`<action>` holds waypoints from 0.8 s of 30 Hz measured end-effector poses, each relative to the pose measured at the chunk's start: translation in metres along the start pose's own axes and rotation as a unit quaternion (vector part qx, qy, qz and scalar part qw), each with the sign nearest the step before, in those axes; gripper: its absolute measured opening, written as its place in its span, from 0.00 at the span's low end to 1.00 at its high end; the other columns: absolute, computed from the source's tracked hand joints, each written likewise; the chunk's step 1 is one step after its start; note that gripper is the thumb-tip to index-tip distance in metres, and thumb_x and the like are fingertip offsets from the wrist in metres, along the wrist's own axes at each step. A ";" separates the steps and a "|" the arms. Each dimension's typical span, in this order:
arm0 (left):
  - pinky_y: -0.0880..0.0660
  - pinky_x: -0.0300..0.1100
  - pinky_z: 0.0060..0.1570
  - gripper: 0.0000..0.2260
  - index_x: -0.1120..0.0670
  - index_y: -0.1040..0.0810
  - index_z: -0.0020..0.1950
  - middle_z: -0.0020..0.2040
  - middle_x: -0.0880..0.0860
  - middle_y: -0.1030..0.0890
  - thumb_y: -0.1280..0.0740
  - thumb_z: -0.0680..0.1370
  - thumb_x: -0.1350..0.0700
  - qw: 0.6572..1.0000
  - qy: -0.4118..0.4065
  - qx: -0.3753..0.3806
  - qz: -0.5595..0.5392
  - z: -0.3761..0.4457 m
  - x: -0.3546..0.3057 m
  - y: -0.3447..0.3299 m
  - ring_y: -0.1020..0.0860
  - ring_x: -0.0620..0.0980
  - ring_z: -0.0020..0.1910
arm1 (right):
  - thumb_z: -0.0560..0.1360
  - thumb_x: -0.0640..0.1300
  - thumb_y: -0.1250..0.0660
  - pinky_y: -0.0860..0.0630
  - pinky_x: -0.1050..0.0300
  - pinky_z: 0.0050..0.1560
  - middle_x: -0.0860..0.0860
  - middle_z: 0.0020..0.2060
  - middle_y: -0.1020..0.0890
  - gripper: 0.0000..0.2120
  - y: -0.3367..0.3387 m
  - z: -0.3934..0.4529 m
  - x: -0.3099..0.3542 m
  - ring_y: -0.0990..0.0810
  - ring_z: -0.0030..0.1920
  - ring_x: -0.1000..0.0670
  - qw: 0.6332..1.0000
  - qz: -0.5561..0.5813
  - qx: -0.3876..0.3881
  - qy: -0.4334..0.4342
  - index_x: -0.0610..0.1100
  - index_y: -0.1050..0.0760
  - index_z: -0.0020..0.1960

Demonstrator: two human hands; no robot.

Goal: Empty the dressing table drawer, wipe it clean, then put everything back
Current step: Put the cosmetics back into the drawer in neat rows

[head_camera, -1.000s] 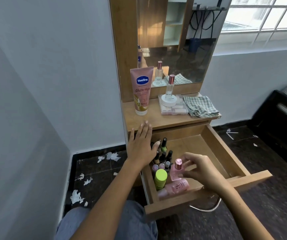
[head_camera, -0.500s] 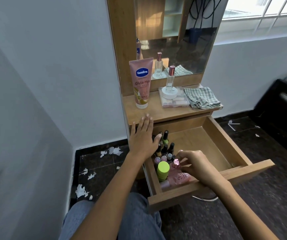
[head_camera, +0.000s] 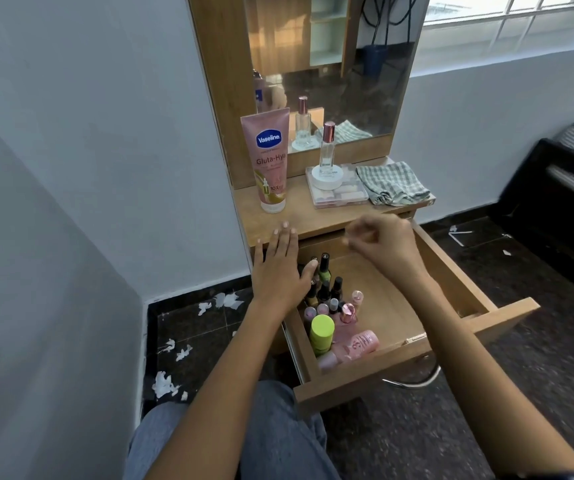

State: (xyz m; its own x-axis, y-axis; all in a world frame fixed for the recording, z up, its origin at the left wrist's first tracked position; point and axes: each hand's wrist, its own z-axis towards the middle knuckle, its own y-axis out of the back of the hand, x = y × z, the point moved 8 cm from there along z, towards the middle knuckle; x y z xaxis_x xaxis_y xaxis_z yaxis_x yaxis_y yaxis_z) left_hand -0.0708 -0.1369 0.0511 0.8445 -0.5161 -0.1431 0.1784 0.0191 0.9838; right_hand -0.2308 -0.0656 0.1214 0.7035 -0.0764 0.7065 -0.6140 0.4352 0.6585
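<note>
The wooden drawer stands pulled out. Along its left side are several nail polish bottles, a small pink-capped bottle, a green-capped bottle and a pink bottle lying at the front. My left hand rests flat, fingers straight, on the drawer's left rim and the table's front edge. Blurred, my right hand hovers over the back of the drawer with fingers loosely curled and nothing visible in it.
On the tabletop stand a Vaseline tube, a clear perfume bottle on a white jar, a makeup palette and a checked cloth. A mirror rises behind. A dark bed frame is at the right.
My right hand set the small pink-capped bottle down in the drawer, let go, and rose toward the back of the drawer. My left hand stayed in place.
</note>
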 end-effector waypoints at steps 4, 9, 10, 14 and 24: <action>0.62 0.52 0.74 0.31 0.54 0.57 0.78 0.78 0.53 0.59 0.55 0.81 0.39 1.000 -0.003 -0.007 0.007 0.000 0.000 0.000 0.59 0.50 0.77 | 0.70 0.47 0.25 0.24 0.61 0.48 0.49 0.50 0.17 0.18 -0.008 0.062 0.002 0.19 0.49 0.53 0.989 0.072 -0.125 -0.038 0.41 0.22 0.57; 0.64 0.51 0.72 0.32 0.55 0.58 0.78 0.78 0.53 0.59 0.59 0.80 0.38 1.000 -0.008 -0.010 0.012 0.001 0.000 -0.001 0.59 0.51 0.77 | 0.69 0.49 0.24 0.28 0.57 0.49 0.44 0.53 0.20 0.27 -0.018 0.116 0.013 0.22 0.53 0.46 0.974 0.086 -0.206 -0.040 0.39 0.28 0.61; 0.64 0.51 0.72 0.34 0.55 0.58 0.78 0.78 0.53 0.59 0.62 0.78 0.36 1.000 -0.009 -0.012 0.011 0.001 0.000 -0.001 0.60 0.50 0.77 | 0.69 0.49 0.24 0.28 0.57 0.49 0.44 0.53 0.20 0.28 -0.020 0.124 0.015 0.22 0.53 0.46 0.974 0.082 -0.209 -0.038 0.39 0.30 0.62; 0.65 0.51 0.72 0.39 0.55 0.58 0.78 0.78 0.53 0.59 0.68 0.72 0.36 1.000 -0.012 -0.012 0.011 0.000 0.000 -0.003 0.59 0.51 0.77 | 0.71 0.48 0.26 0.29 0.57 0.44 0.45 0.53 0.19 0.25 -0.030 0.142 0.016 0.20 0.53 0.46 0.980 0.035 -0.192 -0.046 0.41 0.31 0.63; 0.64 0.51 0.72 0.34 0.54 0.58 0.78 0.78 0.52 0.60 0.62 0.77 0.37 1.000 -0.005 -0.016 0.018 -0.002 0.001 -0.003 0.59 0.50 0.77 | 0.64 0.45 0.21 0.29 0.74 0.40 0.59 0.39 0.20 0.15 0.018 0.069 0.008 0.22 0.38 0.67 0.992 0.090 -0.080 0.032 0.44 0.21 0.47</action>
State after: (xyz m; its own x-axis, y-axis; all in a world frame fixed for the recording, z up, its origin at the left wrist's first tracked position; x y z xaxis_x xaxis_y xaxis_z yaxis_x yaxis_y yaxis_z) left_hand -0.0698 -0.1354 0.0477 0.8460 -0.5226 -0.1059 0.1637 0.0654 0.9843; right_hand -0.2607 -0.1201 0.1566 0.6122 0.0701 0.7876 -0.6703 0.5743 0.4699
